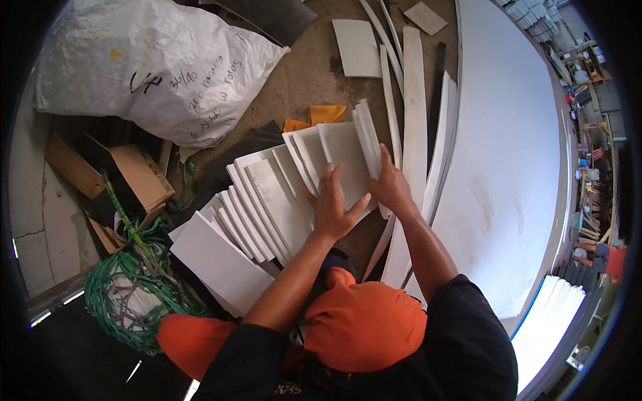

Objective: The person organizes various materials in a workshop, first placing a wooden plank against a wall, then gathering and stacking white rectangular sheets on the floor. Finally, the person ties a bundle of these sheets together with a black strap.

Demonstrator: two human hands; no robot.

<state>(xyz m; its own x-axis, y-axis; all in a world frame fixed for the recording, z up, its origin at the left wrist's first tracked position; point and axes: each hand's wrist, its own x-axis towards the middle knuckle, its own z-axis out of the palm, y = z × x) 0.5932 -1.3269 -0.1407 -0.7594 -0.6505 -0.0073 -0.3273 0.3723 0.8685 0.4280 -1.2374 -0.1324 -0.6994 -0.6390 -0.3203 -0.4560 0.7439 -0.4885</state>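
Observation:
A row of white rectangular panels (267, 187) leans in a slanting, fanned line on the floor in front of me. Over the middle of the row my left hand (332, 206) has its fingers and thumb apart, near the panel faces, holding nothing. At the row's right end, my right hand (391, 184) grips a few white panels (365, 137) standing close together, thumb on the near side; some of its fingers are hidden. Loose white sheets (217, 264) lie at the row's near left end.
A large white sack (160, 67) lies far left, above an opened cardboard box (137, 174). Tangled green cord (124, 294) sits near left. Long white strips (413, 87) and a big white board (505, 167) extend along the right. A person (605, 260) is at the far right edge.

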